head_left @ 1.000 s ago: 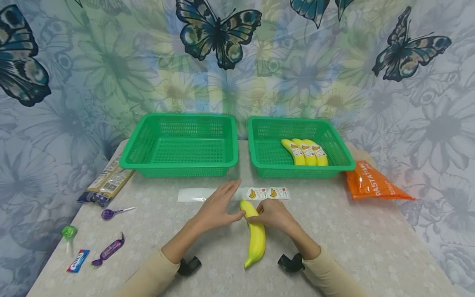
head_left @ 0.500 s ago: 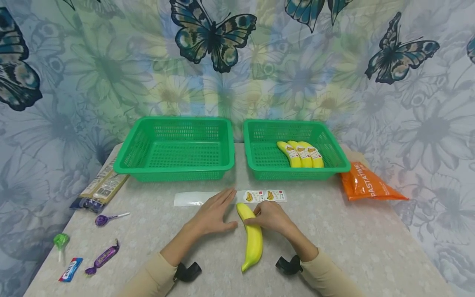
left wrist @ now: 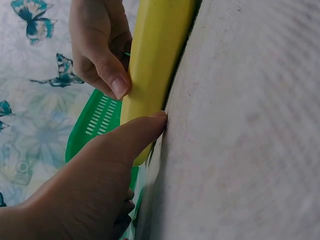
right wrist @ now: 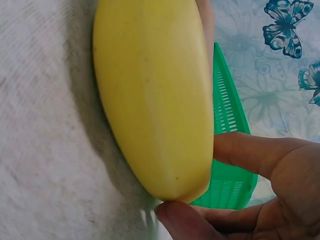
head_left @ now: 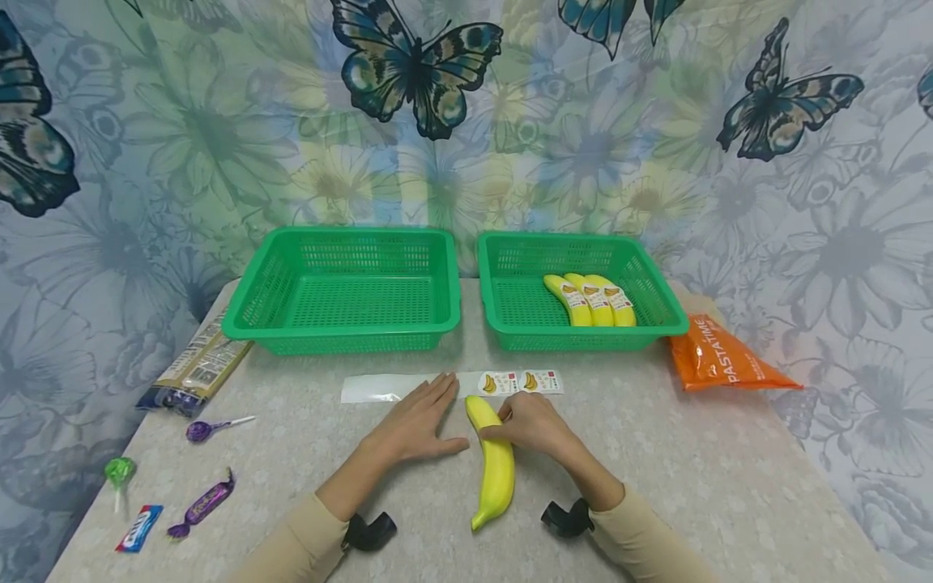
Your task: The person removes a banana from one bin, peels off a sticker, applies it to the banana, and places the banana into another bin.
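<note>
A yellow banana (head_left: 496, 478) lies lengthwise on the table between the hands, its stem end toward the person. My right hand (head_left: 535, 425) grips its far part, thumb on top and fingers curled at the right side. Straight-fingered, my left hand (head_left: 415, 421) rests left of the banana, its fingertips over a white backing strip (head_left: 379, 389). Two banana-print stickers (head_left: 519, 381) show at the strip's right part. In the left wrist view, the left thumb (left wrist: 142, 130) lies close along the banana; whether it touches cannot be told. The left fingers partly hide the strip.
Behind stand two green baskets: a left one (head_left: 342, 344) and a right one (head_left: 583, 342) containing labelled bananas (head_left: 598, 304). An orange pasta bag (head_left: 729, 356) lies right. At left are a long gold packet (head_left: 204, 368), lollipops (head_left: 200, 431) and wrapped sweets (head_left: 207, 500).
The left hand has drawn slightly left and down from the banana, its fingers settling over the strip. The right hand keeps its hold. The head view has shifted slightly.
</note>
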A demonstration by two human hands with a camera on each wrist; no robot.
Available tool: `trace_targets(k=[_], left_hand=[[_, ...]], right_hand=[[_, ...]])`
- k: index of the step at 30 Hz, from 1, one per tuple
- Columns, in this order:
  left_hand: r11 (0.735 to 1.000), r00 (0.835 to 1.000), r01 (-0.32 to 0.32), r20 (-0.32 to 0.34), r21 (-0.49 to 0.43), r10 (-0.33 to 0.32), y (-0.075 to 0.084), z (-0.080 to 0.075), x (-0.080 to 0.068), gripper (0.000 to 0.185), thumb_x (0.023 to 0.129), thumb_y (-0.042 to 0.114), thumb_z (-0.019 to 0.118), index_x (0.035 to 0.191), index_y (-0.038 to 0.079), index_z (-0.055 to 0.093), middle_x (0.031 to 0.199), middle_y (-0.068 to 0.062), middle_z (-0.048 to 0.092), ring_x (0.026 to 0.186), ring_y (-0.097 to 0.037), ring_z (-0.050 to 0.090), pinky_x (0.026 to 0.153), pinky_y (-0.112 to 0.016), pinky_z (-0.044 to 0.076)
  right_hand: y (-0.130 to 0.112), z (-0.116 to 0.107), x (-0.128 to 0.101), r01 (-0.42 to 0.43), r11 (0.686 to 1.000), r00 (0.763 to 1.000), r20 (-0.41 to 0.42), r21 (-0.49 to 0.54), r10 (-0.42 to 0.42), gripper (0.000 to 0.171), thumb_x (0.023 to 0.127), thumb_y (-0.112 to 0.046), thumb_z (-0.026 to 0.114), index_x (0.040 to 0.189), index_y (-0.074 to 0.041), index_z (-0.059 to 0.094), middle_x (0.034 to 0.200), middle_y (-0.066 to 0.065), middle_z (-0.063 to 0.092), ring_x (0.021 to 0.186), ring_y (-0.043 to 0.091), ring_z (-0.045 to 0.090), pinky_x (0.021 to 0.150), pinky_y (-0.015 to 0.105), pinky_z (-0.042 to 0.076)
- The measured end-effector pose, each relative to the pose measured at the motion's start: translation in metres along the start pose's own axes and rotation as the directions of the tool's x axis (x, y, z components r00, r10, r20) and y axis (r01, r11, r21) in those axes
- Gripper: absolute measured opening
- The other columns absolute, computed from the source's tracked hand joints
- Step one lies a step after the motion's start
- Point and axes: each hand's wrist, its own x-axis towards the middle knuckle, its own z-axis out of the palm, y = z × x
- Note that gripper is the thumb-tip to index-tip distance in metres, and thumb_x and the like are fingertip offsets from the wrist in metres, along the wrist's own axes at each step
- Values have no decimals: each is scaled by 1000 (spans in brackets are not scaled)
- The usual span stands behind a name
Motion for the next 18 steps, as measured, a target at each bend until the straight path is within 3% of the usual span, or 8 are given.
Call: trace_targets(k=[5,8,11,15,18], left_hand=[[1000,999,12,35,-14,-12,0,0,1,97,87,67,53,152,-1,26,161,-16,22,151,-28,20,123,-43,20],[1000,999,15,38,-24,-14,1,-1,3,97,88,67,53,152,-1,27,161,-17,21,151,-28,19,123,-43,19],[1000,999,21,46,-18,-20,0,-3,3,98,87,67,52,152,-1,26,162,-16,21,151,-27,18,124,-43,19],[999,997,32,64,-7,-31,-1,-2,3,99,87,68,52,153,-1,26,162,-15,20,152,-27,17,124,-43,18],[999,997,34,72,-3,-34,-3,-1,2,100,86,69,52,153,-1,25,162,-16,19,152,-28,17,124,-43,18]], right_hand=[[4,-12,2,-20,1000,1000,3,15,20,42,75,-43,80,94,-6,76,80,0,69,64,12,59,56,26,47],[9,-24,4,4,1000,999,-49,23,-3,37,75,-39,82,94,-7,76,82,0,71,70,11,60,61,26,49],[14,-33,8,106,994,991,-81,36,-103,33,76,-31,82,95,-5,76,82,-1,71,73,9,60,65,25,51],[18,-39,16,251,966,967,-50,56,-249,33,80,-23,80,103,-1,73,82,2,71,75,9,63,67,24,52],[19,-38,26,305,951,952,-40,44,-303,33,80,-20,80,107,-1,72,89,6,73,80,12,65,70,25,54]])
